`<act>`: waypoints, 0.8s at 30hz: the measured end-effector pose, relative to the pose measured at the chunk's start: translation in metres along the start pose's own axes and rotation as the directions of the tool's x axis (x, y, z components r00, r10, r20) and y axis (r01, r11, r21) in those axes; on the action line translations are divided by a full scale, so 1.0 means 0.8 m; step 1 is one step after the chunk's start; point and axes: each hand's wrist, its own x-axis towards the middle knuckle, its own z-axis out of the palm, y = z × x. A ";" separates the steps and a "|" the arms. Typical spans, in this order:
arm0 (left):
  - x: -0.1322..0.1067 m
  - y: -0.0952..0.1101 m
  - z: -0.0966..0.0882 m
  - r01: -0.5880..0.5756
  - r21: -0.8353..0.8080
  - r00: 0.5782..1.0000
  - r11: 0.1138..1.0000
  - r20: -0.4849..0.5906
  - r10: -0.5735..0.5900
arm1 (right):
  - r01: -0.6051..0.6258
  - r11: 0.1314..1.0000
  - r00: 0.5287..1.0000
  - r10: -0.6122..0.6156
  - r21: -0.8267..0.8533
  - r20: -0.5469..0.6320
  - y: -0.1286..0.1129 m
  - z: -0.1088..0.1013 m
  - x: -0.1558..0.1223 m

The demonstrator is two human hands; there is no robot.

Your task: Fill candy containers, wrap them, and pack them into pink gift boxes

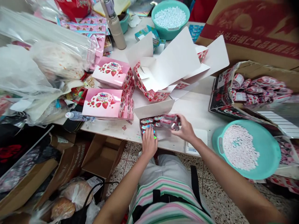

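Along the surface [193, 109]'s front edge, an open carton [154, 109] packed with foil-wrapped candies [147, 125], left hand [149, 143] open against them. Right hand [184, 129] just beside, curled around a bunch of pink wrapped candies [171, 122].

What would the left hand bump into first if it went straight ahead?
The left hand would probably meet the shiny silver foil-wrapped sweets lying in the open white cardboard box, though depth is hard to judge.

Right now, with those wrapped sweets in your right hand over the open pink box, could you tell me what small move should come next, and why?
I'd probably lower the wrapped sweets from the right hand into the open box, next to the foil sweets already inside: the bundle sits right above it, and the left hand rests at its near edge.
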 end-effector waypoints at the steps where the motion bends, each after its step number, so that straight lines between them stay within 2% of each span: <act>1: 0.005 -0.001 0.007 -0.001 0.022 1.000 1.000 0.022 0.001 | 0.077 0.996 0.993 -0.081 0.045 0.091 -0.014 0.006 0.004; 3: 0.011 -0.006 0.017 -0.016 0.061 0.997 0.998 0.074 0.012 | 0.189 0.977 0.946 -0.208 0.097 0.249 -0.030 0.022 0.012; 5: 0.013 -0.013 0.023 -0.045 0.091 0.991 0.995 0.126 0.033 | 0.246 0.965 0.905 -0.262 0.092 0.336 -0.029 0.037 0.017; 7: 0.011 -0.019 0.024 -0.051 0.120 0.987 0.991 0.159 0.032 | 0.275 0.960 0.884 -0.274 0.053 0.379 -0.018 0.045 0.017; 10: 0.008 -0.021 0.023 -0.023 0.156 0.985 0.987 0.173 -0.005 | 0.322 0.946 0.843 -0.271 -0.034 0.465 0.002 0.045 0.011; 14: 0.006 -0.019 0.023 -0.009 0.167 0.985 0.986 0.174 -0.020 | 0.421 0.891 0.785 -0.263 -0.171 0.561 0.011 0.043 0.003; 19: 0.005 -0.018 0.025 -0.005 0.199 0.981 0.980 0.189 -0.033 | 0.505 0.803 0.764 -0.244 -0.318 0.597 0.001 0.069 -0.001; 22: 0.007 -0.016 0.026 0.000 0.220 0.977 0.975 0.207 -0.046 | 0.468 0.781 0.812 -0.195 -0.414 0.550 -0.007 0.085 -0.012; 24: 0.008 -0.013 0.024 0.004 0.217 0.975 0.976 0.215 -0.052 | 0.401 0.801 0.856 -0.154 -0.444 0.494 -0.010 0.089 -0.021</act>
